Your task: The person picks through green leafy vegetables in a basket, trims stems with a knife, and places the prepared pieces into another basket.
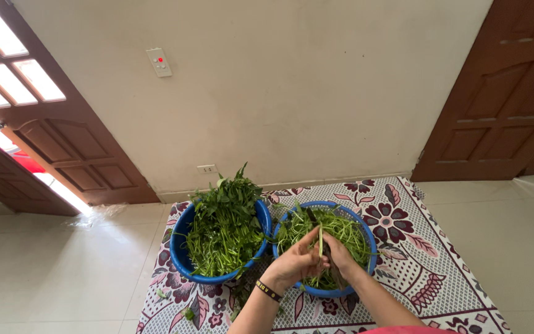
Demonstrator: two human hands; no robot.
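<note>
Two blue bowls stand side by side on a flowered mat (415, 247). The left blue bowl (179, 247) is heaped with long leafy green stalks (224, 222). The right blue bowl (366, 238) holds thinner split green stems (347, 229). Over the right bowl, my left hand (295, 263), with a dark wristband, pinches a single green stalk (320, 238) held upright. My right hand (341, 253) grips the same stalk from the other side, and something dark shows under it; I cannot make out what it is.
A pale wall with a socket (207, 168) and a switch (159, 62) rises behind the mat. Brown wooden doors stand at the left (75, 154) and right (502, 99). Light tiled floor (50, 272) surrounds the mat.
</note>
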